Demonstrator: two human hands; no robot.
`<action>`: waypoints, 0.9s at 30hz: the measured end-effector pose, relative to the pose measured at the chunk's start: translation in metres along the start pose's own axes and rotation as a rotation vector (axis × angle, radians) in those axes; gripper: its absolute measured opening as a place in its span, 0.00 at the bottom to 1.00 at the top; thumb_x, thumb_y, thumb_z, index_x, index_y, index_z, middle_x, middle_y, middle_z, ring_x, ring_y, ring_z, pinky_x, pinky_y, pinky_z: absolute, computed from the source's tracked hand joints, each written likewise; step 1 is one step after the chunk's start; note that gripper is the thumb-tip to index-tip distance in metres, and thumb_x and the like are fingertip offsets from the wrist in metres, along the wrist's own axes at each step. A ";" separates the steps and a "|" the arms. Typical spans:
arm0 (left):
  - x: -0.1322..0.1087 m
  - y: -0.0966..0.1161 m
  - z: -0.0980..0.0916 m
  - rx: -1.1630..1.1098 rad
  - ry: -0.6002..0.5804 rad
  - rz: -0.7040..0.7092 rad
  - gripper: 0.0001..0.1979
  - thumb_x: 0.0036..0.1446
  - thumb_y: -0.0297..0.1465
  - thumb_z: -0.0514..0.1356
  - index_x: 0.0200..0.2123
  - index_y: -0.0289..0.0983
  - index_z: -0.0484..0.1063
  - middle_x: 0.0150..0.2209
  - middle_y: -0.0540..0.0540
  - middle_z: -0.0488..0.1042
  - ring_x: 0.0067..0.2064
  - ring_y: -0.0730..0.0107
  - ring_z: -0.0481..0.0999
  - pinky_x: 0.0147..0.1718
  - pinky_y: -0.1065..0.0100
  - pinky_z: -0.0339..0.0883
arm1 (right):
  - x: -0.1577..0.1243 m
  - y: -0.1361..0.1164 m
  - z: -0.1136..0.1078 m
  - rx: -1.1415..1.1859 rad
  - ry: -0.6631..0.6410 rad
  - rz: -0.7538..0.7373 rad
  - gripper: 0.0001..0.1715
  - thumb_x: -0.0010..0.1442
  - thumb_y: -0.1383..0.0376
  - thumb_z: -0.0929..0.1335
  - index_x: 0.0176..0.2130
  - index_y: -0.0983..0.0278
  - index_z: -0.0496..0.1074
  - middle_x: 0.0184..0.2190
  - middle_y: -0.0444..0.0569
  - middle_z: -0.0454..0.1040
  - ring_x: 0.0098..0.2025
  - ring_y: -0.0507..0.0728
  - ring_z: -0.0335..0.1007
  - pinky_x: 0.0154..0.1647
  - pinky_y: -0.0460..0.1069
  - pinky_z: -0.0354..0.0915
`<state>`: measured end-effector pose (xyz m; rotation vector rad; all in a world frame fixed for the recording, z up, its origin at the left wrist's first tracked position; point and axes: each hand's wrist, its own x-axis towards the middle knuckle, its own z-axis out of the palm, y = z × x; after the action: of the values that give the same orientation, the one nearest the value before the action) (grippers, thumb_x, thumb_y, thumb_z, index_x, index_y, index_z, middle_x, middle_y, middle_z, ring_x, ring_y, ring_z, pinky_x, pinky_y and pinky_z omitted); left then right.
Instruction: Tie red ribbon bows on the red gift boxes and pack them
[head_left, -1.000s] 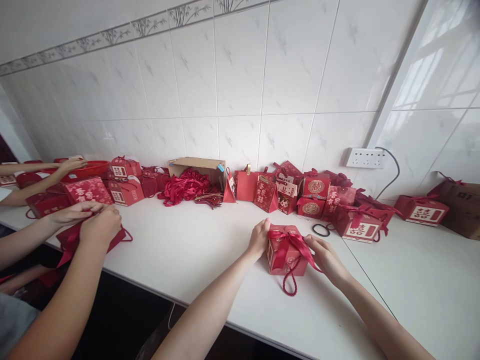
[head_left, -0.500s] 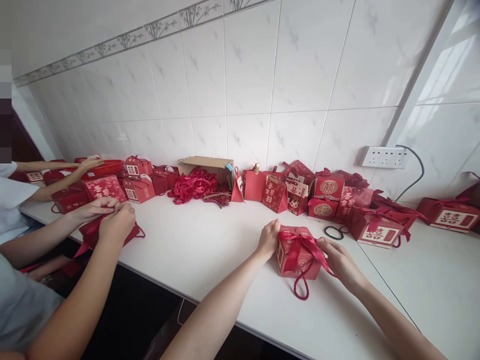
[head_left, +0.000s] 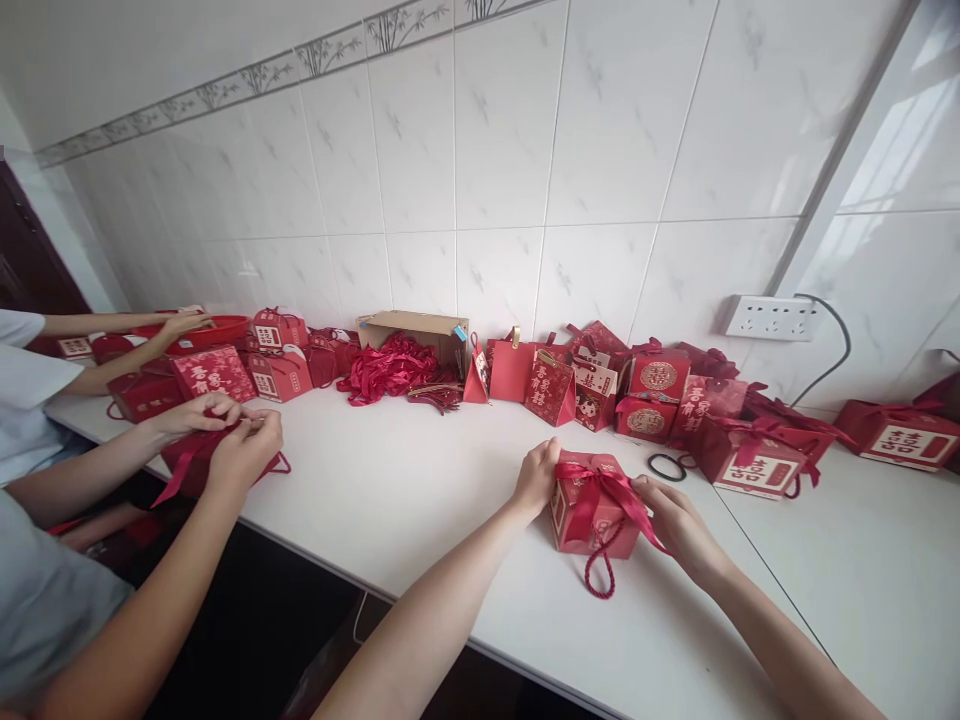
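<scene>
A small red gift box (head_left: 592,510) with a red ribbon bow on top and a red cord handle hanging at its front stands on the white counter (head_left: 420,490). My left hand (head_left: 536,477) is closed against the box's left side. My right hand (head_left: 675,520) pinches the ribbon tail on the box's right side. Both hands touch the box.
Many red gift boxes (head_left: 652,395) line the tiled wall, with a cardboard box (head_left: 412,330) and a heap of red ribbons (head_left: 386,368). A black hair tie (head_left: 666,466) lies right of my box. At left, another person's hands (head_left: 232,435) work on a red bag, and a further person reaches to a red tray (head_left: 202,333).
My hands and the box stay almost still. The view has shifted slightly left. The person at left keeps working on the red bag.
</scene>
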<state>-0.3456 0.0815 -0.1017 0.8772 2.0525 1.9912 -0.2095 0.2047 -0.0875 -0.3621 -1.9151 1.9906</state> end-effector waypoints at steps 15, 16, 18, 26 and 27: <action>0.007 0.048 -0.045 0.085 -0.424 -0.461 0.28 0.53 0.50 0.52 0.15 0.33 0.66 0.14 0.45 0.66 0.16 0.71 0.64 0.20 0.68 0.52 | 0.000 -0.006 0.003 0.054 0.072 -0.008 0.29 0.44 0.44 0.70 0.18 0.63 0.58 0.16 0.39 0.55 0.20 0.48 0.52 0.24 0.46 0.55; 0.006 0.050 -0.048 0.091 -0.501 -0.488 0.28 0.52 0.51 0.54 0.17 0.31 0.68 0.16 0.43 0.69 0.16 0.69 0.66 0.20 0.69 0.52 | 0.001 -0.005 0.004 0.043 0.087 -0.002 0.30 0.45 0.43 0.69 0.18 0.62 0.57 0.15 0.38 0.54 0.19 0.48 0.51 0.23 0.46 0.54; 0.006 0.052 -0.051 0.103 -0.599 -0.482 0.26 0.49 0.52 0.56 0.20 0.32 0.71 0.18 0.43 0.72 0.17 0.68 0.69 0.19 0.70 0.53 | 0.002 -0.004 0.005 0.010 0.094 0.017 0.30 0.46 0.41 0.67 0.17 0.63 0.59 0.14 0.38 0.54 0.19 0.48 0.51 0.22 0.46 0.52; 0.009 0.037 -0.037 -0.084 -0.613 -0.223 0.18 0.46 0.44 0.62 0.21 0.34 0.68 0.21 0.49 0.69 0.23 0.74 0.68 0.23 0.72 0.60 | 0.004 -0.006 0.005 -0.036 0.080 -0.046 0.28 0.44 0.43 0.68 0.20 0.63 0.60 0.16 0.39 0.56 0.20 0.48 0.49 0.22 0.46 0.50; 0.009 0.035 -0.031 -0.118 -0.586 -0.202 0.18 0.46 0.44 0.62 0.21 0.35 0.67 0.20 0.51 0.68 0.23 0.75 0.66 0.25 0.71 0.61 | 0.005 -0.006 0.004 -0.032 0.104 -0.063 0.29 0.44 0.42 0.68 0.20 0.62 0.58 0.16 0.39 0.56 0.20 0.48 0.49 0.22 0.46 0.50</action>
<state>-0.3579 0.0572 -0.0624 1.0277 1.6029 1.4992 -0.2156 0.2037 -0.0813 -0.4006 -1.8722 1.8656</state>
